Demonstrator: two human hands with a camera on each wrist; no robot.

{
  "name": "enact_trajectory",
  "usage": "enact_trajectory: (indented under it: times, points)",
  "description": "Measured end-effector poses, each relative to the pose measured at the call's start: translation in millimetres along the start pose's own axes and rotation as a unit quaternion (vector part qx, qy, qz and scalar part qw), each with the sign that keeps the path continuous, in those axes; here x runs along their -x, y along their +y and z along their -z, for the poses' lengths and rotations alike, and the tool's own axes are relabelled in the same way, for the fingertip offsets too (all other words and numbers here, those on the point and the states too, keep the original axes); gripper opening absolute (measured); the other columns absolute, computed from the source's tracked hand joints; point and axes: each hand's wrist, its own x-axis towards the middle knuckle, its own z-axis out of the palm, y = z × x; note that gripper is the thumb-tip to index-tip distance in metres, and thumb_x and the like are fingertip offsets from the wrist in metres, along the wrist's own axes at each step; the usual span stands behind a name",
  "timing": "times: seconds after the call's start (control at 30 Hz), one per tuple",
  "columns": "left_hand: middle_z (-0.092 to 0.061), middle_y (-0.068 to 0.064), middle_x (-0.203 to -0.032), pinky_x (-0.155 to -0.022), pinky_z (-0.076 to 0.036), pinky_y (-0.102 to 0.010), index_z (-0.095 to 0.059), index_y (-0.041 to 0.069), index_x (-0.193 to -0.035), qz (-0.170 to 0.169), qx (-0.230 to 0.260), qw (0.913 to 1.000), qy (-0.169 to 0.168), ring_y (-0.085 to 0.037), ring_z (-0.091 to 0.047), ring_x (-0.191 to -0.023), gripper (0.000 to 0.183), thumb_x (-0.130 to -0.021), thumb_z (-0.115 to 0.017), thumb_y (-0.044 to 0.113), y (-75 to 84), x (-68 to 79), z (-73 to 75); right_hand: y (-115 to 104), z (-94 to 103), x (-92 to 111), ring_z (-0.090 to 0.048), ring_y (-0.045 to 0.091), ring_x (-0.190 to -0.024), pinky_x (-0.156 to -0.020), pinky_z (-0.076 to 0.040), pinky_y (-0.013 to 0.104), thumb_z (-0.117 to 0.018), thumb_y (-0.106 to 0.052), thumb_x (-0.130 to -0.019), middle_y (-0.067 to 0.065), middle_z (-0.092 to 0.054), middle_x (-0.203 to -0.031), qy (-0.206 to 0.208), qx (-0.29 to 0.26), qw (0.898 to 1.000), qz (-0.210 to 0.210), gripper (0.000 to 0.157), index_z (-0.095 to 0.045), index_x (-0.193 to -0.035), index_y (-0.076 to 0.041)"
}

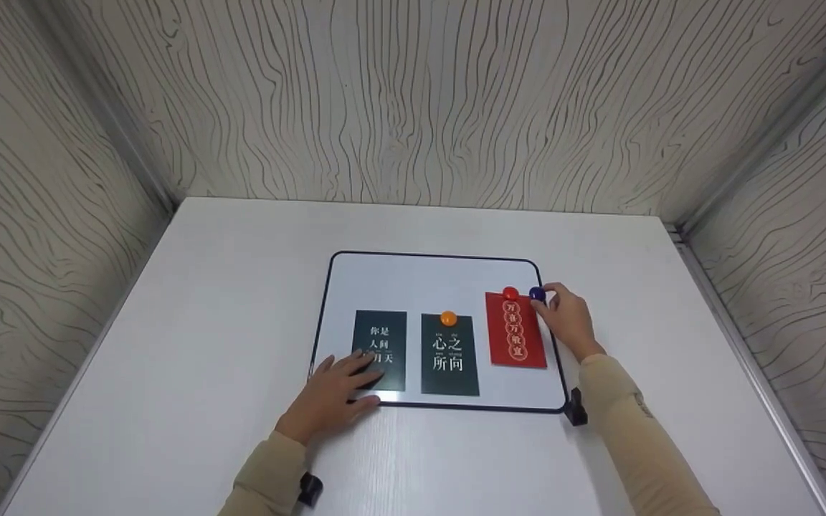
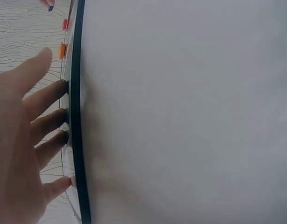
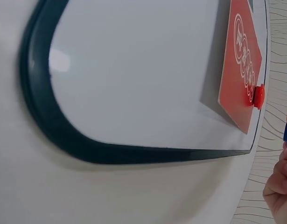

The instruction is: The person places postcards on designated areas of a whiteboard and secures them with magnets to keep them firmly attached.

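Observation:
My right hand (image 1: 568,320) pinches a dark blue round magnet (image 1: 536,294) between thumb and fingers, by the right rim of a small whiteboard (image 1: 413,283). Just left of it, a red magnet (image 1: 510,293) sits on the top edge of a red card (image 1: 517,337) with pale lettering; the right wrist view shows this card's lower part standing off the board. My left hand (image 1: 334,396) spreads its fingers over the lower left of a dark green card (image 1: 391,330), hiding part of its lettering. A second green card (image 1: 450,369) bears an orange magnet (image 1: 448,318) at its top.
The whiteboard, edged by a dark frame (image 1: 456,407), lies on a white table (image 1: 241,287). Wood-grain patterned panels (image 1: 413,100) enclose the table at the back and both sides. Black wrist straps (image 1: 310,489) show at both sleeves.

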Motion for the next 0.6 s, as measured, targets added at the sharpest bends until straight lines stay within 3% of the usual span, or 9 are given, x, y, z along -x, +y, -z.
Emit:
enact_trajectory:
  times: [0.6]
  points:
    - [-0.046, -0.002, -0.151, -0.119, -0.028, -0.056, -0.055, 0.028, -0.137, 0.008, 0.001, 1.0, 0.004, -0.027, -0.039, -0.144, 0.051, -0.093, -0.053, 0.053, 0.7, 0.1, -0.5, -16, -6.7, 1, -0.047, 0.014, -0.068, -0.057, -0.038, 0.022, -0.061, -0.023, -0.094, 0.007, -0.054, -0.079, -0.006, 0.002, 1.0, 0.004, 0.042, -0.053, -0.13, -0.002]
